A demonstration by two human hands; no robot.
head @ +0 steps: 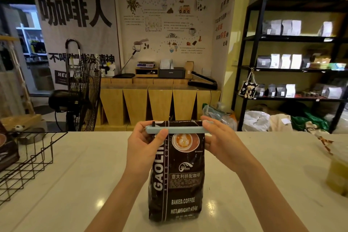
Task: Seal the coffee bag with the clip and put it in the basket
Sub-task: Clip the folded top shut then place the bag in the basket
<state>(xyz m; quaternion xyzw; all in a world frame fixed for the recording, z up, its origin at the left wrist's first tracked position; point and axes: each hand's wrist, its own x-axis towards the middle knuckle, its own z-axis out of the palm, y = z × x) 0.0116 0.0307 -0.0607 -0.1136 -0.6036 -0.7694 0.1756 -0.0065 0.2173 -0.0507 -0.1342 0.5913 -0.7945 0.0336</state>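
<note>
Evidently we were mid-seal: our left hand [143,143] and right hand [219,139] each pinched an end of the pale blue clip [177,130] across the top of the upright coffee bag [177,175] on the white counter [75,184]. Next we judged we must press it shut, then carry the bag left to the wire basket [33,158]; nothing lay between them.

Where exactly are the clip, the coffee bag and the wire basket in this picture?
clip [185,129]: head view, middle of the pale blue bar across the bag's top.
coffee bag [176,181]: head view, dark printed front panel, mid-height.
wire basket [40,153]: head view, black wire side wall at the counter's left.
</note>
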